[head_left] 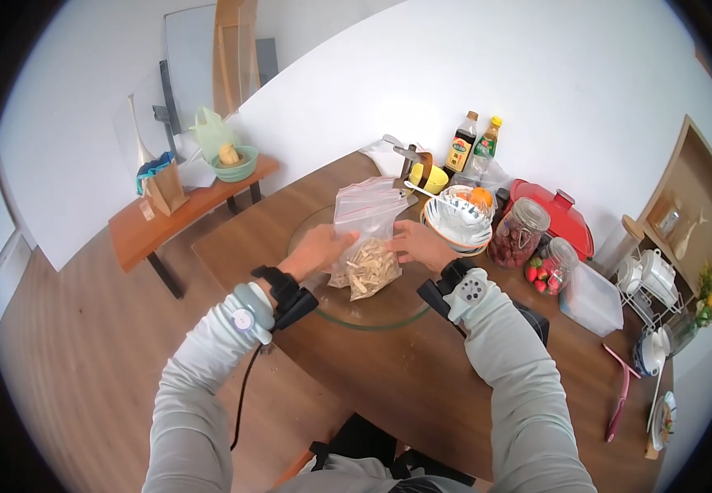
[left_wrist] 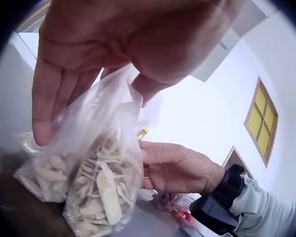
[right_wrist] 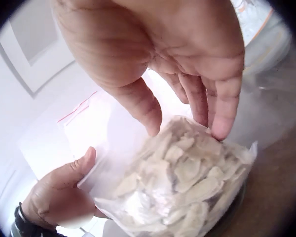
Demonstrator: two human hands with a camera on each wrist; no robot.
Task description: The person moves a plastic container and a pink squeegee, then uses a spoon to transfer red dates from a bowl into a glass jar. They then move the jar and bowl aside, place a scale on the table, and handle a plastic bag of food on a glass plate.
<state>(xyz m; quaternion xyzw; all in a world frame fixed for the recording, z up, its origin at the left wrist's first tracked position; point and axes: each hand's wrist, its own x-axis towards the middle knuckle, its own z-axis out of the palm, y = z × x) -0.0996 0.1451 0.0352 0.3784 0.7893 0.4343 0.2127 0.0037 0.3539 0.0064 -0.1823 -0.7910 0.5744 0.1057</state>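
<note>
Clear zip bags (head_left: pixel 370 267) with red seal lines stand over a round glass turntable (head_left: pixel 372 322), holding pale dried slices. The left wrist view shows a bag of flat slices (left_wrist: pixel 104 197) beside a bag portion with chunkier whitish pieces (left_wrist: pixel 50 173). My left hand (head_left: pixel 316 249) grips the bags from the left, thumb on one face and fingers on the other. From the right, my right hand (head_left: pixel 422 244) holds the slice bag between thumb and fingers, as the right wrist view shows. The fingertips behind the plastic are partly hidden.
Bowls (head_left: pixel 457 222), a jar of dark red pieces (head_left: pixel 519 236), a jar of strawberries (head_left: pixel 550 267) and a red pot (head_left: pixel 555 215) crowd the right side. Sauce bottles (head_left: pixel 462 145) stand behind. A pink peeler (head_left: pixel 621 394) lies far right. A bench (head_left: pixel 196 204) stands left.
</note>
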